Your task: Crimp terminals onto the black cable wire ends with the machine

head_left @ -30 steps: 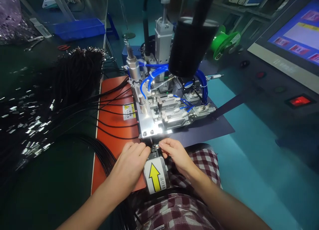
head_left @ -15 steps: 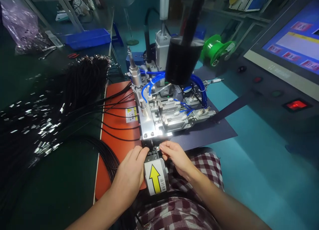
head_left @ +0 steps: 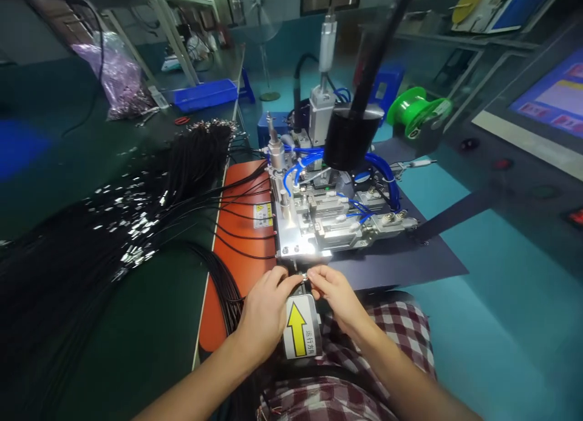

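My left hand (head_left: 266,305) rests at the left side of the machine's front track, its fingers closed and the thumb reaching to a small metallic part (head_left: 304,277). Across from it, my right hand (head_left: 331,290) pinches at that part, thumb and index finger together. What each fingertip holds is too small to make out. Just below the hands is a white plate with a yellow arrow (head_left: 297,331). Behind them stands the metal machine (head_left: 319,217) with blue tubes. Black cables (head_left: 243,237) run into its left side over an orange board (head_left: 218,321).
A heap of black cables with shiny ends (head_left: 191,166) lies on the table at left. A black cylinder (head_left: 353,138) hangs above the machine. Behind are a blue tray (head_left: 204,95) and a green spool (head_left: 418,112). A control panel (head_left: 537,147) stands at right.
The view has shifted, so the scene sits further right and lower. My left thumb has moved over the track toward my right fingertips; the hands are closer together.
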The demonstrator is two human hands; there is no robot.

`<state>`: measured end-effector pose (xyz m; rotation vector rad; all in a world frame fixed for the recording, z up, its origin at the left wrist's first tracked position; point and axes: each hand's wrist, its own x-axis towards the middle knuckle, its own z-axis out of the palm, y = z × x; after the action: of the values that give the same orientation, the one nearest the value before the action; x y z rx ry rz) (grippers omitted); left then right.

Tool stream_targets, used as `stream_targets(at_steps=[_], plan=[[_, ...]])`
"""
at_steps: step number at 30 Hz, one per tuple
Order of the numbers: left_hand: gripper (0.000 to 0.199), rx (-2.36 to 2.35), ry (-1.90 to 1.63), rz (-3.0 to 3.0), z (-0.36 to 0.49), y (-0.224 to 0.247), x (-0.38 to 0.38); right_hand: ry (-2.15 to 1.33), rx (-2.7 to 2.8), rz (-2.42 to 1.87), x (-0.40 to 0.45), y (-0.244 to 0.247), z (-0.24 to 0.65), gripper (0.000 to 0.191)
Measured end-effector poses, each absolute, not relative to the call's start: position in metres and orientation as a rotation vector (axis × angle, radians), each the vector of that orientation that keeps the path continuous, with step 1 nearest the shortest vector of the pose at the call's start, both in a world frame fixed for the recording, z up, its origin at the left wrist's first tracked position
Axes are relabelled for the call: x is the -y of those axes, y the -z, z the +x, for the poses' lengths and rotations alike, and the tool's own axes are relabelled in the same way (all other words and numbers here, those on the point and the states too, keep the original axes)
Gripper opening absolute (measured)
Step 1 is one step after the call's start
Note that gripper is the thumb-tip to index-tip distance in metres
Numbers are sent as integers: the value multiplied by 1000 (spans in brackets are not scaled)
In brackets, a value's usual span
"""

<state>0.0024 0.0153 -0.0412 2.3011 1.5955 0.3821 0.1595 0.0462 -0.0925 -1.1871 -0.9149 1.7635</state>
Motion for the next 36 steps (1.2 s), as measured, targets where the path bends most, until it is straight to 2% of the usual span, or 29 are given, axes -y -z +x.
stream_targets(at_steps=[4,11,21,29,36], plan=[[43,-1677,-498,2167,-21,47,7,-1766,940,-1190,-46,93,160,37],[57,-1863,-151,2413,-48,59,37,-1744,954,-1212,-47,93,161,36],[45,-1733,-85,2629,-56,45,18,-1743,930,-1204,-46,92,166,38],[48,-1777,-132,2644,-59,53,24,-1669,814,-1304,-37,103,189,37],[43,-1786,-139,2509,-61,41,-24,-1664,830,-1341,-30,98,191,35]])
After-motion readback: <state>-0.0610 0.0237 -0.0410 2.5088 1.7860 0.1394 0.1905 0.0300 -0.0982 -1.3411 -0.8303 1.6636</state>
